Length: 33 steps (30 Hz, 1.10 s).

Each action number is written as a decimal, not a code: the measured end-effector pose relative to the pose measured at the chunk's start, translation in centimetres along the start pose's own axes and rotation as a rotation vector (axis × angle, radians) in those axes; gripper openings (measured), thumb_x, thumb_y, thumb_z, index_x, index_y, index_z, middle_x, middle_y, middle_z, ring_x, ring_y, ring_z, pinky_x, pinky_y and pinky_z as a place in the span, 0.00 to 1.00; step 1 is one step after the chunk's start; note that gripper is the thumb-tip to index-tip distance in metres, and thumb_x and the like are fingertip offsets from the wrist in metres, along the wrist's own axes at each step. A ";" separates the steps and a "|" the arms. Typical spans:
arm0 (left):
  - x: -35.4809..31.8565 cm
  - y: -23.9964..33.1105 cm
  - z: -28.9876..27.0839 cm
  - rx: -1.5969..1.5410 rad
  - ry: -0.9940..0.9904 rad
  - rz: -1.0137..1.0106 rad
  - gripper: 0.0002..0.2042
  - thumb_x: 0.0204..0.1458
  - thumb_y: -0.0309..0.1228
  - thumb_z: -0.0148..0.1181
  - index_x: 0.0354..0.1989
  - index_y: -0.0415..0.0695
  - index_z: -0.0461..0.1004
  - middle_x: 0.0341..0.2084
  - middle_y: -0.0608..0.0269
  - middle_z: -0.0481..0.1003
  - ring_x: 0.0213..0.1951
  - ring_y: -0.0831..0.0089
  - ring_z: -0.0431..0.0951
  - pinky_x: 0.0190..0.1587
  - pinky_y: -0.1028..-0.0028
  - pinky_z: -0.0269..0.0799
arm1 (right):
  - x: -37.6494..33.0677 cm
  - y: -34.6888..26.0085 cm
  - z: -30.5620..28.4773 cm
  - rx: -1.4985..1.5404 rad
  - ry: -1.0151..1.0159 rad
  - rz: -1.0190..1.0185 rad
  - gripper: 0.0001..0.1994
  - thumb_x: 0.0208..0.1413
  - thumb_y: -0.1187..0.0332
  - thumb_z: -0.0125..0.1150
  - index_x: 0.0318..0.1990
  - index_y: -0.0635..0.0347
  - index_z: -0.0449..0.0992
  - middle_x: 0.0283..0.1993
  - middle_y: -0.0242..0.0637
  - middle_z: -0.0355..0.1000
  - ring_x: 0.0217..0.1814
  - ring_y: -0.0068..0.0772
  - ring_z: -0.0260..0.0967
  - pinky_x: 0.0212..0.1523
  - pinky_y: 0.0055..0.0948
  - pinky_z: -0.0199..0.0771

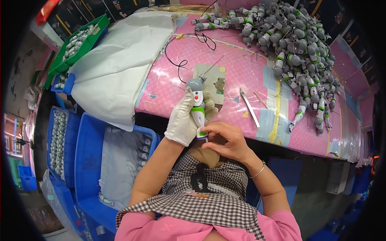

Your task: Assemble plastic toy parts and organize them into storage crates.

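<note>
A pink-covered bench (237, 66) extends across the scene. A metal tool (250, 108) lies on it, left of a thin stick (260, 99). White cloth (124, 52) drapes the left end; a green tray (90, 42) stands far left, a blue bin (89, 148) near left.

Toys (299, 38) crowd a pink table (237, 68); tools (251, 109) lie apart.

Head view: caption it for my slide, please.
The gloved left hand holds a gray-headed piece; the bare right hand touches its lower end, with similar pieces heaped on the pink table.
</note>
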<state>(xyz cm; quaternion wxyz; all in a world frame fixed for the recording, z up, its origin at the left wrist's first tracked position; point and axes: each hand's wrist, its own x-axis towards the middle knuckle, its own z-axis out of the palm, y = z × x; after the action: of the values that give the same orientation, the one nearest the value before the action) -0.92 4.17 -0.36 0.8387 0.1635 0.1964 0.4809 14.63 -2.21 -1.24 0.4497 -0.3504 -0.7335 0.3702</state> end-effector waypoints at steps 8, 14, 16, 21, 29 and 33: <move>0.4 -0.8 -0.5 -0.359 0.045 -0.089 0.19 0.57 0.44 0.45 0.47 0.41 0.64 0.34 0.60 0.71 0.32 0.67 0.74 0.45 0.60 0.71 | -0.2 0.2 -0.1 -0.119 0.113 -0.144 0.21 0.39 0.76 0.69 0.45 0.61 0.75 0.37 0.37 0.73 0.30 0.24 0.70 0.30 0.21 0.71; -0.7 -1.1 0.9 -0.238 0.096 -0.105 0.19 0.59 0.45 0.41 0.48 0.41 0.64 0.34 0.60 0.72 0.33 0.68 0.74 0.43 0.61 0.73 | -0.5 0.4 -4.4 0.247 0.381 0.509 0.13 0.57 0.68 0.52 0.45 0.69 0.73 0.30 0.40 0.73 0.23 0.22 0.70 0.25 0.15 0.69; -1.2 -1.6 0.8 -0.216 0.082 -0.148 0.20 0.59 0.46 0.40 0.49 0.41 0.64 0.35 0.59 0.72 0.33 0.68 0.74 0.42 0.61 0.73 | 1.3 -0.2 -5.7 0.400 0.376 0.583 0.15 0.58 0.66 0.51 0.46 0.69 0.71 0.32 0.40 0.73 0.23 0.22 0.70 0.24 0.15 0.70; -3.1 -2.9 0.0 -0.057 -0.016 -0.259 0.25 0.59 0.50 0.35 0.51 0.40 0.63 0.35 0.58 0.73 0.31 0.69 0.75 0.39 0.64 0.75 | 4.2 2.2 -6.3 0.850 0.467 0.575 0.17 0.57 0.66 0.52 0.49 0.68 0.69 0.41 0.43 0.74 0.24 0.19 0.70 0.27 0.17 0.75; -3.1 -3.1 -0.8 -0.256 0.004 -0.481 0.31 0.56 0.55 0.37 0.53 0.38 0.63 0.34 0.54 0.74 0.30 0.62 0.76 0.39 0.60 0.74 | 4.3 2.7 -7.1 0.909 0.551 0.616 0.16 0.53 0.68 0.57 0.47 0.66 0.70 0.38 0.42 0.74 0.26 0.20 0.72 0.29 0.18 0.78; -3.1 -3.3 -0.1 -0.216 0.014 -0.509 0.33 0.55 0.57 0.39 0.55 0.38 0.60 0.32 0.60 0.72 0.28 0.71 0.72 0.31 0.70 0.69 | 4.5 3.0 -7.3 0.909 0.579 0.629 0.12 0.51 0.70 0.58 0.42 0.65 0.71 0.34 0.40 0.73 0.26 0.22 0.72 0.28 0.19 0.78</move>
<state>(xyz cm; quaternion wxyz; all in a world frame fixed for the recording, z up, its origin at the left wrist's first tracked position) 0.06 -0.12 -1.42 0.9437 0.0152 0.1847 0.2740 20.33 4.71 0.38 0.6041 -0.4091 -0.2125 0.6500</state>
